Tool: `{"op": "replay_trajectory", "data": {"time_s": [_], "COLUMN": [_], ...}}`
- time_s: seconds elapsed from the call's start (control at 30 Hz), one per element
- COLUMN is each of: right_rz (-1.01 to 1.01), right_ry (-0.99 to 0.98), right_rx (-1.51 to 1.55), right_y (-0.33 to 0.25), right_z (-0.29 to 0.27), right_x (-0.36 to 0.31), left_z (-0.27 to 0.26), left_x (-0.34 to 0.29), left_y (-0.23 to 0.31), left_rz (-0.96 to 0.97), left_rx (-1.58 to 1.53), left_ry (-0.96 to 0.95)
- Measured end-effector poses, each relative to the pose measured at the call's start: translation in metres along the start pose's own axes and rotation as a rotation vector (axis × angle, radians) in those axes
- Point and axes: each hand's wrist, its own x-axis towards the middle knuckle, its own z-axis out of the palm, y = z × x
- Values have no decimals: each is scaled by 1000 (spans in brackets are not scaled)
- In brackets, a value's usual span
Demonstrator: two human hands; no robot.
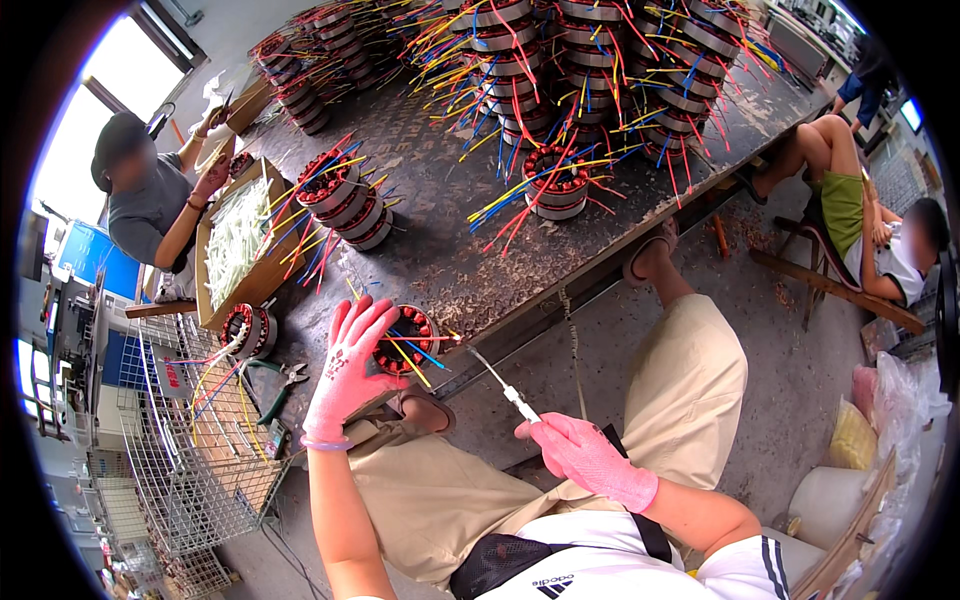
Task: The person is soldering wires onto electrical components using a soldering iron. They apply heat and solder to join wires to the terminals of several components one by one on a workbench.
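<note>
The work looks partway through on the near stator, which sits at the near edge of the table, just right of the left hand. That hand is open, its gloved fingers raised and spread and its thumb reaching toward the ring's near side; whether it presses on the ring or pins a lead, I cannot tell. The right hand, gloved too, is closed around the white handle of what seems to be a soldering iron, whose thin tip points left at the end of a red lead reaching past the ring's right side. Tip and lead end are very close; contact cannot be made out. I would judge that the winding is done and the leads are attached, while the joint at that red end is in hand; no finished joint shows clearly here. The stator is a short, upright-walled ring with a dark opening and red coils around it, and loose yellow, blue and red leads stick out toward the near right. Farther left, a side stator lies near the pliers, with pale cord or sleeving on its leads. Many more stators stand in far stacks, their coloured leads fanning outward; how many of those are finished cannot be told.
</note>
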Motion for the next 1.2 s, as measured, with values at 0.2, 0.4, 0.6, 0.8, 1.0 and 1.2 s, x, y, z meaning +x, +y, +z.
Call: {"op": "replay_trajectory", "data": {"time_s": [0.2, 0.4, 0.6, 0.8, 1.0, 1.2], "right_rz": [13, 6, 14, -111, -145, -152], "right_ry": [-2, 9, 46, 65, 165, 139], "right_rx": [6, 23, 192, 214, 250, 194], "right_y": [0, 0, 6, 18, -5, -25], "right_z": [0, -2, -13, -33, -60, -61], "right_x": [1, -1, -8, -22, -44, -52], "left_z": [1, 0, 0, 6, -95, -146], "left_x": [0, 2, 14, 0, 36, 101], "left_y": [-2, 2, 8, 12, 27, -47], "left_rz": [11, -2, 9, -42, -276, -367], "left_rx": [4, -14, -80, -162, -277, -532], "left_ry": [3, 16, 47, 197, 362, 461]}}
